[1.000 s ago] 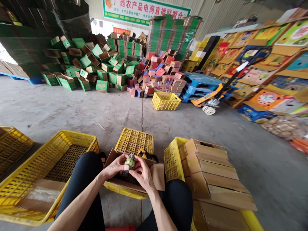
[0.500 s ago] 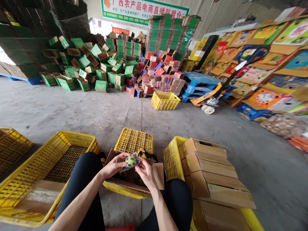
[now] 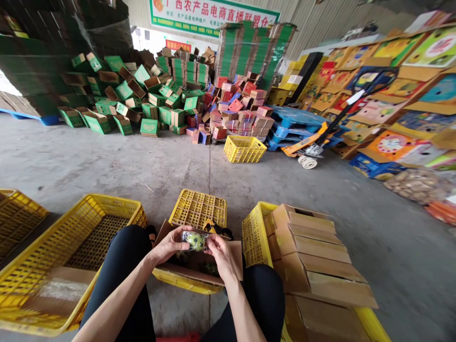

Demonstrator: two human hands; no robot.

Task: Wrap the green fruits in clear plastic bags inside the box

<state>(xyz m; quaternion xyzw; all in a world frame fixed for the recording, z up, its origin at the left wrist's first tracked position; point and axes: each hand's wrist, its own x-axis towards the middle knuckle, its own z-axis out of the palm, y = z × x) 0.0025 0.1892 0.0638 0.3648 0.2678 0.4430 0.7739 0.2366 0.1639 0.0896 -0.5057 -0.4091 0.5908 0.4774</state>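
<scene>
A plastic-wrapped green fruit (image 3: 195,241) with dark patches is held level between my two hands. My left hand (image 3: 171,245) grips its left end with thumb and fingers. At the right end, my right hand (image 3: 221,254) pinches the clear wrapping. Both hands are above an open cardboard box (image 3: 234,259), which rests on an upturned yellow crate (image 3: 198,207) between my knees. Dark greenish pieces lie inside the box, too dim to make out. Just beyond my right hand sits a black and yellow tool (image 3: 220,230), partly hidden by the box.
To my right, a yellow crate (image 3: 253,237) holds several flattened cartons (image 3: 320,247). On the left stands a large yellow crate (image 3: 80,228) with cardboard and plastic inside. Farther off are a small yellow crate (image 3: 244,149), a pallet jack (image 3: 315,145) and heaped green boxes (image 3: 149,127).
The wrapped fruit has turned from a slant to lying level, and its wrapping is now stretched between both hands. My right hand has shifted slightly to the right.
</scene>
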